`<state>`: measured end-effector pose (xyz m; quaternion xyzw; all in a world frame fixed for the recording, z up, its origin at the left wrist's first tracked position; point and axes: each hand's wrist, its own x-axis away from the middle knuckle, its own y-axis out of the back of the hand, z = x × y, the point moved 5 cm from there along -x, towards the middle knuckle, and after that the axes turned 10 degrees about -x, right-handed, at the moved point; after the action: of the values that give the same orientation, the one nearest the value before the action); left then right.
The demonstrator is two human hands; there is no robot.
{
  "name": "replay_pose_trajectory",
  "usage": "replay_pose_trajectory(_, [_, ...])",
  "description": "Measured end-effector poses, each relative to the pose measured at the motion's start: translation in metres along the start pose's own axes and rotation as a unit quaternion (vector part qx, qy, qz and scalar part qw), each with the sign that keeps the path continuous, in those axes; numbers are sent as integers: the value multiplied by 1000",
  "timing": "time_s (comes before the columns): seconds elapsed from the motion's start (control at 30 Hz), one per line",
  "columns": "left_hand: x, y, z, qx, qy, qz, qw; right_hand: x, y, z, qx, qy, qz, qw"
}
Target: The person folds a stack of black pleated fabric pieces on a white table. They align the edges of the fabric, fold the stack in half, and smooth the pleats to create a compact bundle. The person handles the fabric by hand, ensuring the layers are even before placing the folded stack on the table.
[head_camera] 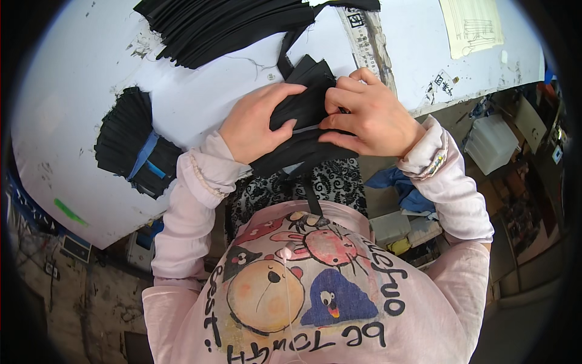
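A small stack of black fabric pieces [302, 102] lies at the table's near edge, between my two hands. My left hand [259, 120] holds its left side, thumb and forefinger spread over the cloth. On the right side, the bent fingers of my right hand [370, 113] grip the edge of the cloth; their tips are partly hidden. Lower folds of black fabric [286, 157] hang past the table edge over a black patterned cloth [338, 182] at my lap. A narrow black strip [285, 59] runs from the stack up toward a larger fanned pile of black fabric [227, 29].
On the white table [195, 98], a black fabric bundle [125, 123] tied with a blue strip [144, 154] lies left. A pale yellow sheet [473, 29] with line drawings lies far right. Below are a translucent plastic bin [491, 141] and blue cloth [411, 191].
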<state>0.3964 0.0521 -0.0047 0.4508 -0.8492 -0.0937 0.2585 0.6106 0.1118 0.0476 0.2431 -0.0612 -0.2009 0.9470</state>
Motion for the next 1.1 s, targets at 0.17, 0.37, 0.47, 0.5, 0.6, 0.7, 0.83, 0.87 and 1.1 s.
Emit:
replay_pose_trajectory(0.17, [3,2,-1,9,-5,-26,1000,-1,-3,-5,24,3,-29,999])
replay_pose_trajectory(0.37, [10,5,2,15,-26,-66,997,-6,2,-3,63,0,-51,997])
replay_pose_trajectory(0.47, [6,6,-4,25,-17,-37,999,-6,1,-6,72,-6,-64,995])
replay_pose_trajectory(0.5, [6,5,-3,15,-17,-38,999,-6,2,-5,70,-9,-68,995])
replay_pose_trajectory(0.6, [4,4,2,-8,-8,-46,999,-7,4,-1,61,1,-59,996])
replay_pose_trajectory(0.7, [2,4,3,-18,12,-57,998,-9,2,-2,51,36,-6,998])
replay_pose_trajectory(0.83, [2,4,-2,-39,8,-45,998,-12,-8,-6,49,26,36,998])
replay_pose_trajectory(0.87, [3,4,-4,-45,2,-39,998,-13,-10,-8,51,19,42,998])
replay_pose_trajectory(1.1, [2,2,-10,-65,14,3,998,-18,-10,-9,49,19,-4,999])
